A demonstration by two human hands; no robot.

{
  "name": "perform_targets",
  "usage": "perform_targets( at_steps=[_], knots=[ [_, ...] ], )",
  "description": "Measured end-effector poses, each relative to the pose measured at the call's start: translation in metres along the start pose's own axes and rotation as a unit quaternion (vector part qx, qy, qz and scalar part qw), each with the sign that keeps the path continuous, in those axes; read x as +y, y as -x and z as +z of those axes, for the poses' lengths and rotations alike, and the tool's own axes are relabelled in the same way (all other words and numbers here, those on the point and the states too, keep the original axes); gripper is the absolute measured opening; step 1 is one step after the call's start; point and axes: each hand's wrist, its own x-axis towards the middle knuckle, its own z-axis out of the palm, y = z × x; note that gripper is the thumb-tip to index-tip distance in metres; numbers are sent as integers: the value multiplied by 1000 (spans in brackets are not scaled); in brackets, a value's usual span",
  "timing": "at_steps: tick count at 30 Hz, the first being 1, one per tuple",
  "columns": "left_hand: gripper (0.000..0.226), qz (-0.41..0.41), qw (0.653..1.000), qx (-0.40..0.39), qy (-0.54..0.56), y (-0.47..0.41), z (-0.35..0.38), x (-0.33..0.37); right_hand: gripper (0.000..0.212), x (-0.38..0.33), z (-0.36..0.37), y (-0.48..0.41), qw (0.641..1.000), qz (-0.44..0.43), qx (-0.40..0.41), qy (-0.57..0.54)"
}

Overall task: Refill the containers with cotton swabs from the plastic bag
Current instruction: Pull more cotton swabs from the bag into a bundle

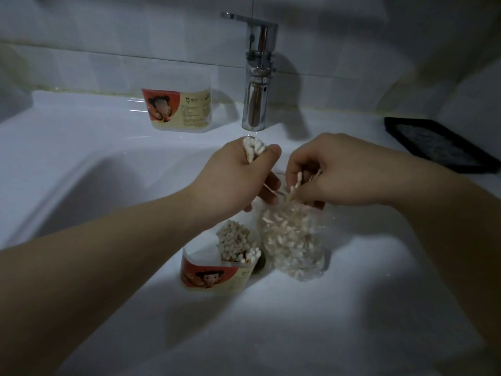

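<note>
Dim light, white sink [81,164], view from above.

Far left, on the back ledge of the sink: one clear container [177,109] with a red and cream label, upright, just left of the faucet. Contents cannot be made out.

Lower, inside the basin: second container [217,272], same label, open at the top. A packed cluster of cotton swabs [234,238] stands in it, tips up, leaning toward its right side.

Left hand [238,180]: above the basin, fingers curled round a bundle of swabs [253,149]; white tips stick out at the top of the fist, a few sticks show below it.

Chrome faucet [257,77] rises behind the hands, at centre.

Plastic bag [294,245]: clear, crumpled, full of swabs, standing in the basin just right of the second container and near touching it. Its mouth is up under both hands.

Right hand [333,175]: at the bag mouth, fingertips pinched on a few loose swabs [295,183], tips pointing up and left.

Far right, on the sink rim: a flat black tray [439,143], well apart from the bag
</note>
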Motion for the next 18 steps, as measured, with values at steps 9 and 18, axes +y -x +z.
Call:
perform_targets(
  at_steps=[9,18],
  knots=[
    [33,26,993,-11,-115,2,3,-6,10,3,-1,5,998,11,15,-60],
    [26,12,979,16,-202,12,0,18,7,3,3,12,999,0,-9,-52]
  ],
)
